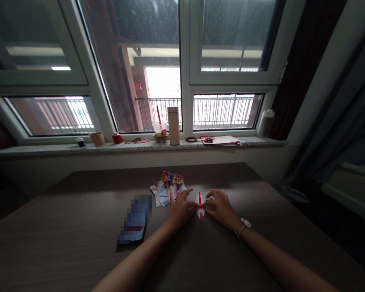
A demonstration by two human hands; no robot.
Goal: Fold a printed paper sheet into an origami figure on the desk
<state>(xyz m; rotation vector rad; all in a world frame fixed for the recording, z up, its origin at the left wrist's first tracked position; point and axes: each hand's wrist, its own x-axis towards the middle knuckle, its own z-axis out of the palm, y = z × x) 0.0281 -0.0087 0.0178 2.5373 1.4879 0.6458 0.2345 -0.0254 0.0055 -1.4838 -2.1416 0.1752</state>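
A small folded paper (200, 214), white with a red stripe down its middle and shaped like a narrow diamond, lies on the dark brown table between my hands. At its left edge, the thumb and a finger of my left hand (182, 206) close on the paper, the other fingers raised. My right hand (221, 206) grips the right edge in the same way, with a bracelet (243, 225) on its wrist. Just beyond my left hand lie several printed paper sheets (167, 188), overlapping. Left of my left forearm rests a phone (135, 221), its screen blurred out.
Along the windowsill (134, 148) stand a tan thermos (173, 125), a plastic cup (159, 127) with a red straw, a paper cup (97, 139), a red roll (117, 138) and a bottle (265, 123). Scissors (208, 140) lie on papers (225, 140) there.
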